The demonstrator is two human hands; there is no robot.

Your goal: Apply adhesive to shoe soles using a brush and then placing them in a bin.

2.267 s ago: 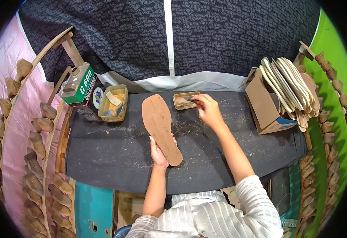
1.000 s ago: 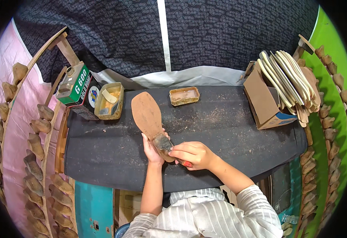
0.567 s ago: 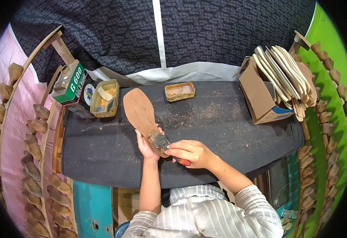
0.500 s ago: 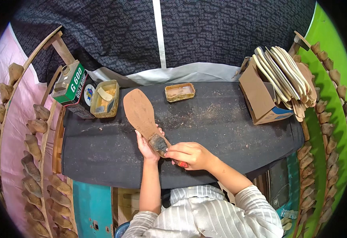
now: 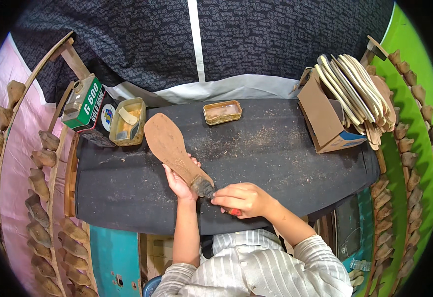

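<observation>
R hand (image 5: 243, 199): gripping red-handled brush (image 5: 201, 186), bristles at sole (image 5: 166, 137) heel end.
L hand (image 5: 179, 187): cradling sole from below, fingers curled round edges.
Sole: raised over tabletop (image 5: 271, 171), near-L of tray (image 5: 224, 119).
Sole risk: might twist/slip if brush presses hard; bristles close to L palm, so poss. smear.
Can (image 5: 84, 102): well L of tray; lg. printed lettering + round emblem.

The flat brown sole-shaped sheet (image 5: 165, 139) looks matt; the broad black tablecloth (image 5: 286, 178), dull fabric; the boxy brown carton (image 5: 320, 116) at right, matt cardboard.
</observation>
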